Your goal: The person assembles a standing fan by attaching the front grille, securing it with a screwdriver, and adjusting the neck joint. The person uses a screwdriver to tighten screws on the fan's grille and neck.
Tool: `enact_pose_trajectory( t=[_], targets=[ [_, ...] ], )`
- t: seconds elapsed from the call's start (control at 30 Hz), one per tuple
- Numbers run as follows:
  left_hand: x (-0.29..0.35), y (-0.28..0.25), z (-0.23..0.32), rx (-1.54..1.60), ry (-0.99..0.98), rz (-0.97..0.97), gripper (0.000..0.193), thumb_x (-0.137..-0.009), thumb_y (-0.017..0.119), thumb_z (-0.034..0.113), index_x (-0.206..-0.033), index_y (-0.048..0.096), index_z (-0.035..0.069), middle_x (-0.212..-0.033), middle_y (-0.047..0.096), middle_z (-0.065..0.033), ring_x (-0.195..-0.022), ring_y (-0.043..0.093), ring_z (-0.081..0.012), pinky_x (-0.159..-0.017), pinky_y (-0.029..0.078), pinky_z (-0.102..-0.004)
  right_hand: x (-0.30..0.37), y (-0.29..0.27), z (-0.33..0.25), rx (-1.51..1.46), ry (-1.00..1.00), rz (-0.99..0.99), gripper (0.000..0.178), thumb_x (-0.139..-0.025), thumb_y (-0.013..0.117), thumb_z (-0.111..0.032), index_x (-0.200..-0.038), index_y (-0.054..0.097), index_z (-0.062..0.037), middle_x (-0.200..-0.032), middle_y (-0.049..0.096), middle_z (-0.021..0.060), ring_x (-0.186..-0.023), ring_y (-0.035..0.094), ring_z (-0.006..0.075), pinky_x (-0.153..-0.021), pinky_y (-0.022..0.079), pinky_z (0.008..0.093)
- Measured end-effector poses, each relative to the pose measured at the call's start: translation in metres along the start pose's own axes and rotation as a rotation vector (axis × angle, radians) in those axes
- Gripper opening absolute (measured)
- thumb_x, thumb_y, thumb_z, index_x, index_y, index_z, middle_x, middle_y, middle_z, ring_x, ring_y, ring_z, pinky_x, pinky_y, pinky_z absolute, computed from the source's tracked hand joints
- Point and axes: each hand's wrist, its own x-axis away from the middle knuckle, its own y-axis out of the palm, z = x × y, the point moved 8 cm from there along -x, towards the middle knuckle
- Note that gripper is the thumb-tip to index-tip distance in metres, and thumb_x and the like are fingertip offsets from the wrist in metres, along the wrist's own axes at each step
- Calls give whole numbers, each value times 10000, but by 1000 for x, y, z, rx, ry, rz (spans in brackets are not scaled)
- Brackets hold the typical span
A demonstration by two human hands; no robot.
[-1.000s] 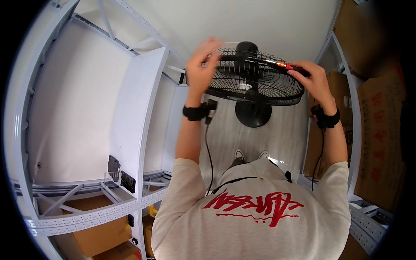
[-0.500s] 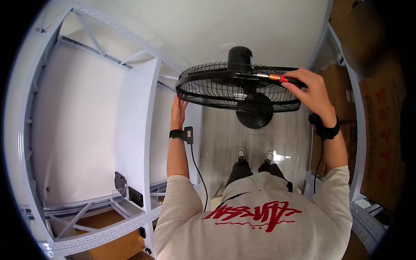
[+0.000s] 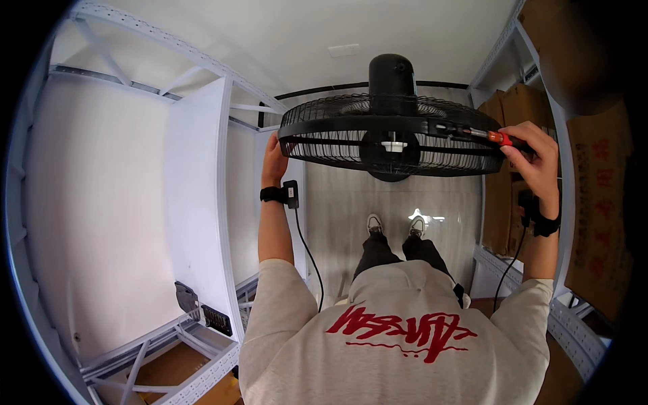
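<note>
A black fan with a wire guard stands before me, seen from above. My left hand holds the left edge of the guard's rim, its fingers partly hidden behind it. In my right hand is a screwdriver with a red and black handle. Its shaft points left, the tip at a clip on the front of the rim; whether the tip sits in a screw is too small to tell. The fan's round base shows just below the guard.
White metal shelving rises at my left, with a black power strip low on it. Cardboard boxes fill the rack at my right. Behind the fan is a pale wall. Cables hang from both wrist straps.
The guard has turned, bringing the clip to the right, and looks larger. My right hand and the screwdriver have moved right and slightly down with it. My left hand stays on the rim.
</note>
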Motion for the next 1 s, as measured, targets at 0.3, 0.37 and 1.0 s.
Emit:
enact_pose_trajectory(
  t=[0.3,0.37,1.0],
  targets=[
    [-9,-14,0,-93,58,-54,164,-988,547,150,-1102,602,46,-1157,595,-46,-1102,570,-170,-983,424,-331,-4,7,1,41,-11,-32,248,-750,718,-66,-967,674,45,-833,638,114,-743,582,201,-666,445,280],
    [-16,4,3,-95,57,-102,167,-983,561,170,-1083,603,43,-1134,595,-47,-1087,566,-176,-984,412,-336,-1,2,-5,86,11,-26,263,-760,716,-87,-983,675,46,-828,631,112,-748,577,201,-667,440,279],
    [-21,4,-1,-86,68,-173,345,-892,696,252,-1139,542,67,-1121,621,-72,-1119,578,-220,-989,423,-363,11,-2,0,240,115,46,334,-774,736,-87,-1072,658,43,-886,625,93,-787,557,172,-739,443,273]
  ],
)
